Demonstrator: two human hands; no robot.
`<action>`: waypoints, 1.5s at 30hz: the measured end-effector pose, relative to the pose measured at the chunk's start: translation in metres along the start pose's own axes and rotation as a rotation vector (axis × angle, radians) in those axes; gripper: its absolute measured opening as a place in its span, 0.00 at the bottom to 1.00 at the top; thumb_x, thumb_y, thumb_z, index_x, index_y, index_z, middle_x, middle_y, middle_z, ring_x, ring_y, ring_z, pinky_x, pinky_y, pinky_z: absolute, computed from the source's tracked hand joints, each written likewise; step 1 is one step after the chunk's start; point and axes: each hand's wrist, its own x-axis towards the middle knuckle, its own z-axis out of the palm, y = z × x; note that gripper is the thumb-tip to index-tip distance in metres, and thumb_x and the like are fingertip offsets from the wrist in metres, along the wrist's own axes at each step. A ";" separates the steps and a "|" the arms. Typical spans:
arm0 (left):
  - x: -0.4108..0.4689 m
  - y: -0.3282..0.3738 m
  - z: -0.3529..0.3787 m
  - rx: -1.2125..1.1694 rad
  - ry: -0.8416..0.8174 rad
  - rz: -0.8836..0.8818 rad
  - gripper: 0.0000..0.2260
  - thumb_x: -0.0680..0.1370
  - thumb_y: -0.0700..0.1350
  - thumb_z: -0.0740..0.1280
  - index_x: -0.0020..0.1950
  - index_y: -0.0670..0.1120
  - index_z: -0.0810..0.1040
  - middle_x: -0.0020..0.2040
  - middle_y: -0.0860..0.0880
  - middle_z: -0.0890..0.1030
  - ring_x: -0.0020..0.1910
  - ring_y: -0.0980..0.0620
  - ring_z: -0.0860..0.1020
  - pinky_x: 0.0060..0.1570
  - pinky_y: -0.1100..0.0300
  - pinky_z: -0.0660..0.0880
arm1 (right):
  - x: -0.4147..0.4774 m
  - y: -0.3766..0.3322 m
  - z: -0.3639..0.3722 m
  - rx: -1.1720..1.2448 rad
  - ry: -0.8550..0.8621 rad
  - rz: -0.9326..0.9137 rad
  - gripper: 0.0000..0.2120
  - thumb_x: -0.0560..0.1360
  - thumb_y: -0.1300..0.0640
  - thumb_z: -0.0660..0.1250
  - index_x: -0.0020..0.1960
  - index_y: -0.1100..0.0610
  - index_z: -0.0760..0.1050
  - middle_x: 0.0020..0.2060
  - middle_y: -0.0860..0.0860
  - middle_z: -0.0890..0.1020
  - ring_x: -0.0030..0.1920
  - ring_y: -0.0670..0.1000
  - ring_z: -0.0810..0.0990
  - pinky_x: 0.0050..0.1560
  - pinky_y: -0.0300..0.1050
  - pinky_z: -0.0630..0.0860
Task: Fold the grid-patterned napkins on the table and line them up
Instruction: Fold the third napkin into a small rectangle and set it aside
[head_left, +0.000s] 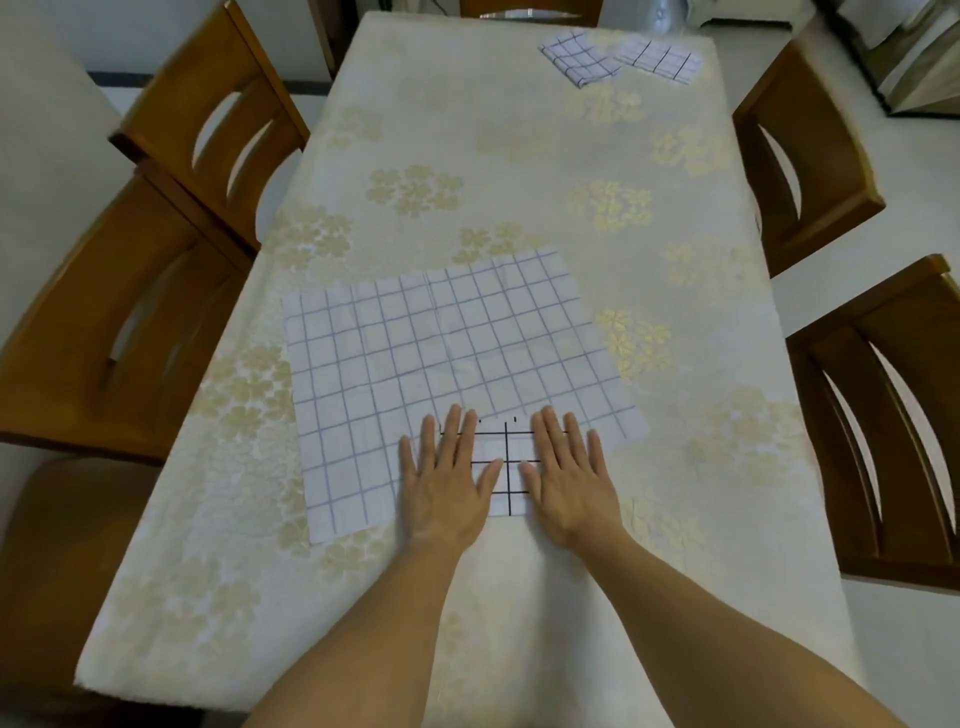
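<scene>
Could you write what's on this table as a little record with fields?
Surface: table with flowered cloth
Hands: left hand and right hand flat, side by side, pressing a small folded napkin
Underneath: large napkin spread open
Far right corner: folded napkin beside a second folded napkin
Around: wooden chairs

Big napkin (441, 353) is lying unfolded and flat mid-table, pale with a blue grid, creased, slightly skewed. Small napkin (506, 441), folded, white with a black grid, is sitting across the big one's near edge. At the far right corner, blue-grid napkin (579, 57) is lying folded and tilted, dark-grid napkin (660, 58) folded just beside it
</scene>
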 end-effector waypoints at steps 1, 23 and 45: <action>-0.001 0.000 0.001 -0.013 0.002 -0.027 0.34 0.80 0.68 0.32 0.80 0.52 0.28 0.80 0.53 0.28 0.79 0.46 0.29 0.78 0.40 0.34 | -0.002 0.003 -0.002 0.003 -0.005 0.028 0.32 0.83 0.38 0.34 0.79 0.52 0.28 0.78 0.47 0.30 0.77 0.51 0.26 0.78 0.54 0.32; -0.006 -0.014 -0.006 0.005 -0.063 -0.095 0.35 0.80 0.70 0.35 0.79 0.53 0.26 0.79 0.54 0.26 0.79 0.45 0.28 0.77 0.39 0.33 | -0.014 0.023 -0.011 -0.068 -0.047 0.026 0.32 0.81 0.35 0.33 0.77 0.48 0.24 0.77 0.45 0.27 0.77 0.52 0.25 0.78 0.58 0.33; -0.010 0.009 -0.040 -0.930 -0.232 -0.503 0.14 0.77 0.51 0.73 0.53 0.40 0.83 0.49 0.43 0.86 0.50 0.44 0.84 0.56 0.46 0.81 | -0.026 -0.003 -0.029 0.641 0.121 0.534 0.17 0.76 0.46 0.70 0.51 0.61 0.77 0.50 0.59 0.78 0.53 0.61 0.78 0.48 0.52 0.74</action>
